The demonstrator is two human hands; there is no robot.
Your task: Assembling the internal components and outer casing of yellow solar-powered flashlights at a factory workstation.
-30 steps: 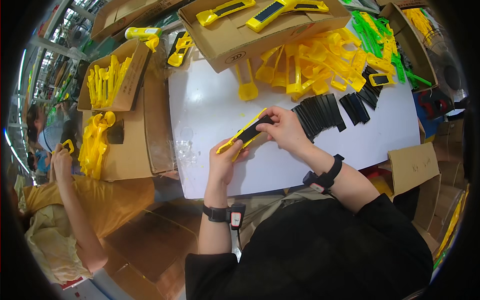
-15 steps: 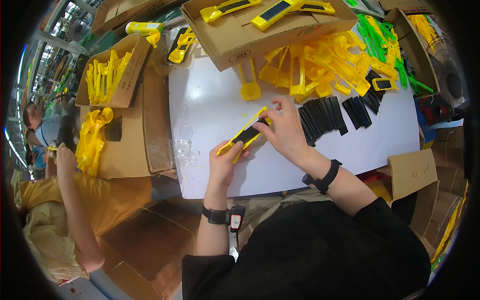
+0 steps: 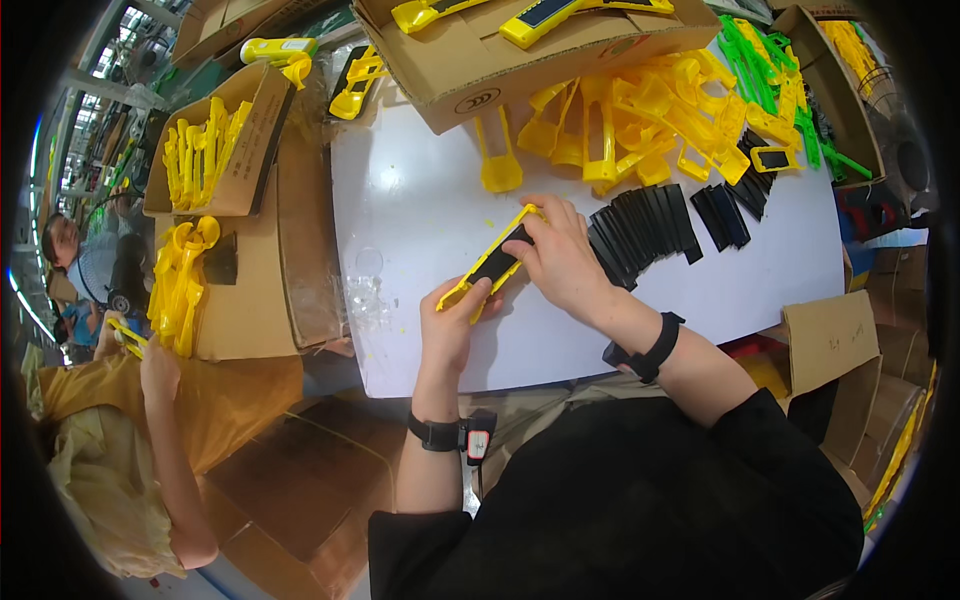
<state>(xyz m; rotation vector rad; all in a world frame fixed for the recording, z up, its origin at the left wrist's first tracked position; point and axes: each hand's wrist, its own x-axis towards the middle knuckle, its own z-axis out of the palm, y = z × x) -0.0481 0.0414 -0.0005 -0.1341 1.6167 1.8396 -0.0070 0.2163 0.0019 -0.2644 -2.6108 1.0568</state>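
Between my hands, above the white tabletop point(image 3: 560, 340), a yellow plastic casing point(image 3: 491, 258) with a dark flat panel point(image 3: 497, 260) in it lies tilted. My left hand point(image 3: 452, 318) grips its lower end, thumb on the panel. My right hand point(image 3: 563, 252) holds the upper end, thumb pressing on the panel and fingers round the far edge. To the right of that hand lies a fanned row of black strips point(image 3: 645, 230). Beyond it sits a heap of empty yellow casings point(image 3: 640, 120); one loose casing point(image 3: 497, 155) lies apart from them.
A cardboard box point(image 3: 470, 95) with panelled yellow pieces stands at the back. Green plastic parts point(image 3: 760, 70) lie at the back right. On the left are a box of yellow parts point(image 3: 262, 140) and a co-worker's arm point(image 3: 170, 440). An open carton point(image 3: 830, 345) stands on the right.
My right thumb and fingers have closed down on the casing's upper end, with the panel lying flatter inside. The co-worker's hands on the left have moved lower, with a yellow piece now showing.
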